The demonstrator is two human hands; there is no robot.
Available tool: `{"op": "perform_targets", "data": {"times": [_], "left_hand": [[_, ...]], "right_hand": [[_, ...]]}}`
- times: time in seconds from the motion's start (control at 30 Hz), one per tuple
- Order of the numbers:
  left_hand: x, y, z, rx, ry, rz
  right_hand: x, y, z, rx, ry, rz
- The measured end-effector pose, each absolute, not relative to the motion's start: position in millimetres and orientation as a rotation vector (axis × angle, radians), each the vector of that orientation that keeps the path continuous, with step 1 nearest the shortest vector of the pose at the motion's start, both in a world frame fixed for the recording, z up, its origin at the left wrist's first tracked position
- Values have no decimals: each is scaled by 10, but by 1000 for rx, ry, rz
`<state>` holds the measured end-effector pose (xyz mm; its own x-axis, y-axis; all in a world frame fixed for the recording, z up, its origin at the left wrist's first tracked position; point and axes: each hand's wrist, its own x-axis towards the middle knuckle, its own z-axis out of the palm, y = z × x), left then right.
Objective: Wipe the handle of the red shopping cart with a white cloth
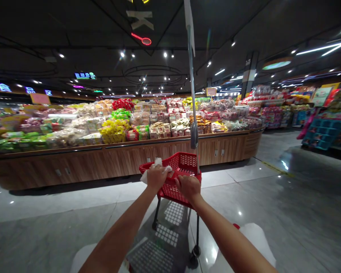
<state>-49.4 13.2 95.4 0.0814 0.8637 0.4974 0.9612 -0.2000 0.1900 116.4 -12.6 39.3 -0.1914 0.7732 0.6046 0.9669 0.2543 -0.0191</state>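
A red plastic shopping cart (173, 192) with perforated basket walls and dark legs on casters stands right in front of me. My left hand (155, 177) is closed around a crumpled white cloth or tissue (158, 162) and rests at the cart's near rim, left of the middle. My right hand (189, 185) grips the same near rim farther right, fingers curled over it. A tall grey pole (192, 76) with a dark grey grip-like piece rises at the basket's right side; its lower end is hidden. A pale sheet hangs near its top.
Beyond the cart runs a long wood-panelled display counter (125, 161) piled with packaged snacks (115, 131). Farther right are more stocked shelves (278, 110) and a blue rack (321, 132). The floor (244, 212) is shiny grey tile.
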Motion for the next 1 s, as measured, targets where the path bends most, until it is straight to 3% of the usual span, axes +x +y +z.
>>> {"op": "perform_targets", "data": {"times": [0.17,0.43,0.73,1.0], "left_hand": [[-199,166,902,-2347,-1522,-727],[-767,314,962,-2087,-1950,-791],[-292,97,807,-2388,-1494,-810],[-1238,293,936,-2125,-1880,-718]], "right_hand": [[1302,-32,320,-1419,-1971,-588],[1269,46,287,-1318,-1905,-639],[1160,71,289,-1283,-1890,-587],[1297,44,301,-1256,-1888,-616]]}}
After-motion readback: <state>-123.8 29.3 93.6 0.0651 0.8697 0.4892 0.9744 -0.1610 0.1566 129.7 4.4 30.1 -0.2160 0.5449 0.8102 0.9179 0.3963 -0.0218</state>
